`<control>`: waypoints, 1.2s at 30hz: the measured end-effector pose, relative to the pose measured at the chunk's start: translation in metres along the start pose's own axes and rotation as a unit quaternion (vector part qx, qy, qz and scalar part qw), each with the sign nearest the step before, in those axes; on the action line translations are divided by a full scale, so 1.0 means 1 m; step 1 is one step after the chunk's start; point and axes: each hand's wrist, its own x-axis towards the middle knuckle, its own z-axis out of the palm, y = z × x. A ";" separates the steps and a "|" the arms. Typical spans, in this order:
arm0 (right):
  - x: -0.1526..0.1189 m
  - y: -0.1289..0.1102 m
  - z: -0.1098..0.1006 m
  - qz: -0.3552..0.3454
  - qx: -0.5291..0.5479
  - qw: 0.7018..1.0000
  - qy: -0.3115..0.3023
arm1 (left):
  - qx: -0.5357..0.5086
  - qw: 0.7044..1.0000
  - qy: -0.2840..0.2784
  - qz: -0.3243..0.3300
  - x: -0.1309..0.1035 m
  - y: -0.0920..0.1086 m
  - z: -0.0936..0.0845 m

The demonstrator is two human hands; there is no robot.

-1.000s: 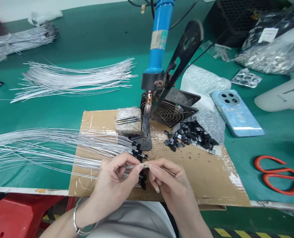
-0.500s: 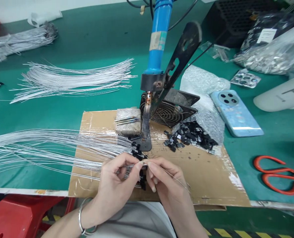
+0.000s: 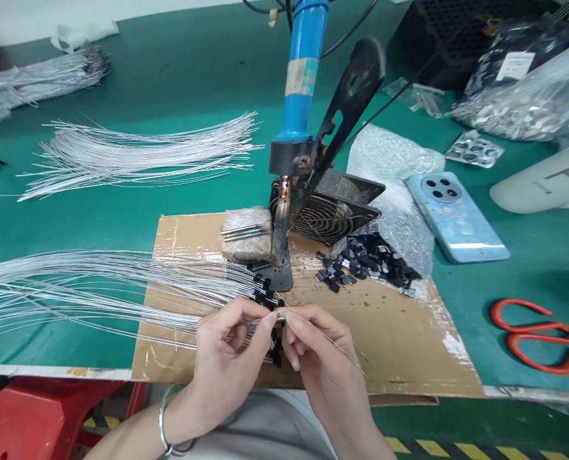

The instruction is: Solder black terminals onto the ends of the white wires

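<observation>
My left hand [image 3: 234, 348] is closed in a pinch, thumb against forefinger, on something too small to make out. Its fingertips meet those of my right hand [image 3: 320, 348], also pinched. A thin wire [image 3: 344, 353] runs from my right fingers down to the right. Just under and behind both hands lie the black-tipped ends [image 3: 265, 294] of a bundle of thin white wires [image 3: 169, 281], stretching off to the left. Above the fingertips, a blue-handled soldering iron [image 3: 303, 96] hangs tip down in a black metal stand [image 3: 346, 102].
Loose black connector pieces [image 3: 375, 262] lie beside a small fan [image 3: 323, 217]. Thin metal rods rest on a grey block [image 3: 246, 246]. Cardboard [image 3: 399, 345] covers the front. Around it are a blue phone [image 3: 459, 217], red-handled scissors [image 3: 538, 335] and another white wire bundle [image 3: 140, 153].
Both hands keep the same pinch with fingertips together, shifting only very slightly. The whole view has moved a little; nothing is picked up or let go.
</observation>
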 end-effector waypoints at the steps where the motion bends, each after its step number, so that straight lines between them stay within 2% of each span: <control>1: 0.000 0.000 0.000 -0.001 0.000 1.000 0.000 | -0.006 1.000 -0.001 -0.005 0.000 -0.001 0.000; 8: 0.002 -0.001 -0.004 0.000 0.001 1.000 -0.027 | -0.055 0.998 0.008 -0.042 0.004 0.000 0.000; 14: 0.001 0.001 -0.009 -0.056 -0.092 0.994 -0.019 | -0.062 0.997 0.018 -0.044 0.007 0.001 0.000; 24: -0.001 -0.003 -0.006 -0.065 -0.113 0.991 -0.007 | -0.040 0.999 0.015 0.007 0.004 0.002 -0.004; 30: -0.006 -0.009 0.000 -0.031 -0.087 0.996 0.017 | -0.006 0.999 0.011 0.039 0.002 -0.002 -0.003; 33: -0.004 -0.011 -0.004 -0.014 -0.087 0.996 0.003 | 0.010 0.998 0.011 0.061 0.002 -0.001 -0.003; 36: 0.000 -0.013 -0.012 0.007 -0.094 0.995 -0.037 | 0.039 0.996 0.001 0.083 0.001 0.001 -0.006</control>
